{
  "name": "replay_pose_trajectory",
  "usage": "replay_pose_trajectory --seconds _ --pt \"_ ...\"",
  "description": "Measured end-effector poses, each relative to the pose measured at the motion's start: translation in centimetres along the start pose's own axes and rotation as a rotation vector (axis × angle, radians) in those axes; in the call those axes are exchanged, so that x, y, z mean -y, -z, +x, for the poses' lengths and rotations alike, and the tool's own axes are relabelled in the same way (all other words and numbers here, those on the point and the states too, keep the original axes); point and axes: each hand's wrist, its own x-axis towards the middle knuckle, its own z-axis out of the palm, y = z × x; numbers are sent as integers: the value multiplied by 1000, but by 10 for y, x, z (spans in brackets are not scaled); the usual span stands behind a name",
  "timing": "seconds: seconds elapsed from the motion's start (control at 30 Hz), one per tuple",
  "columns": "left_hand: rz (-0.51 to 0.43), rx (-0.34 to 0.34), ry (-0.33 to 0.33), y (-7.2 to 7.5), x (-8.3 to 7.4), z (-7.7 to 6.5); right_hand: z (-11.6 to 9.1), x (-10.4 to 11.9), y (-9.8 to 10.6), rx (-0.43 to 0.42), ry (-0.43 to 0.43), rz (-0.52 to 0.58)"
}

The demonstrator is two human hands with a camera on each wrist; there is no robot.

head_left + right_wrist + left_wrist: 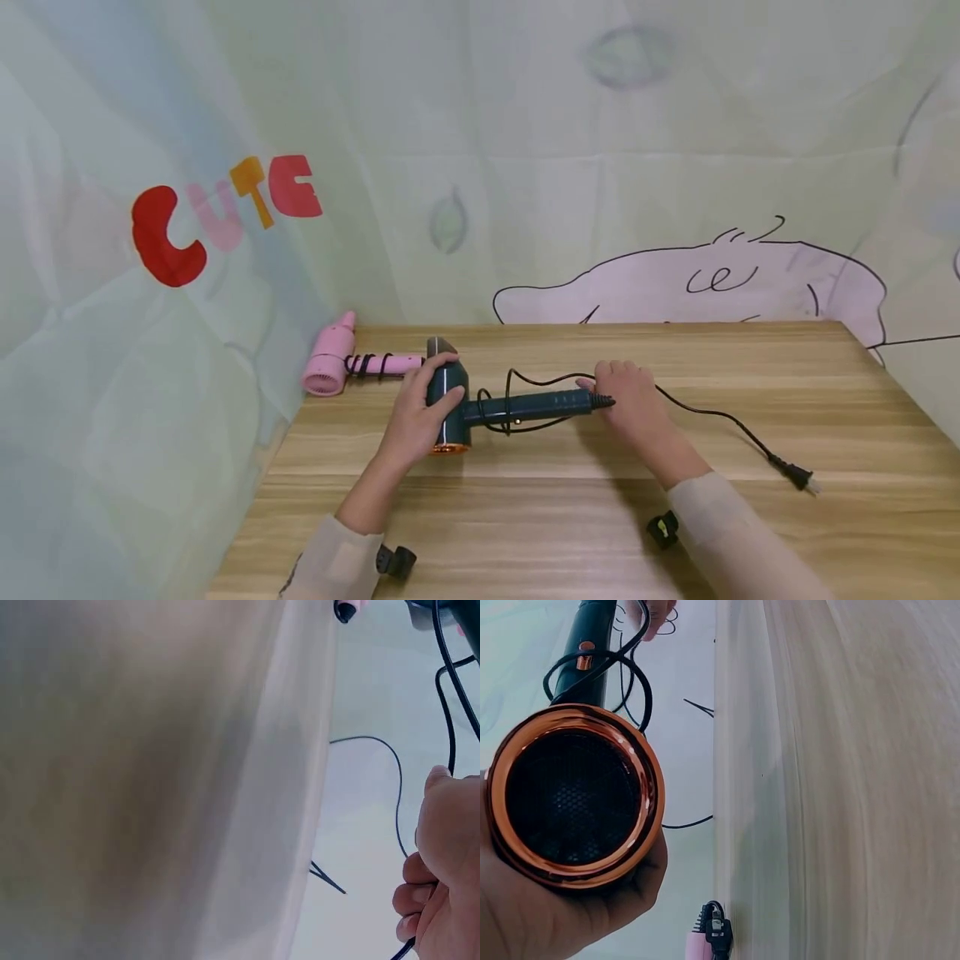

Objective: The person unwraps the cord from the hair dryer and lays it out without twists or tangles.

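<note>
A dark teal hair dryer (450,400) with a copper rim (654,787) is held off the table, its handle (532,406) pointing right. My left hand (416,412) grips the dryer's body, fingers over the top and thumb across its front. Beside the handle's end, my right hand (630,396) has its fingers curled round the black cord (409,946). Loose loops of that cord (646,690) hang about the handle. From the right hand the cord runs on to a two-pin plug (798,477) at the right.
A pink hair dryer (330,358) lies at the table's back left, with black cord wound round its handle. The wooden table (525,533) meets a printed cloth backdrop (420,125) at the back and left. Small black cameras (396,562) sit at both wrists.
</note>
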Motion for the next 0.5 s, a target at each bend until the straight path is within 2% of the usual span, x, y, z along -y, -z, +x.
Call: replay_pose_trajectory --seconds 0.17,0.33,0.5 --pt "-1 12 -10 0 1 -1 5 -10 6 -43 -2 -63" --pt "3 11 -13 0 1 -2 7 -14 15 -89 0 -37" --pt "9 10 -8 0 1 -3 8 -14 23 -192 15 -1"
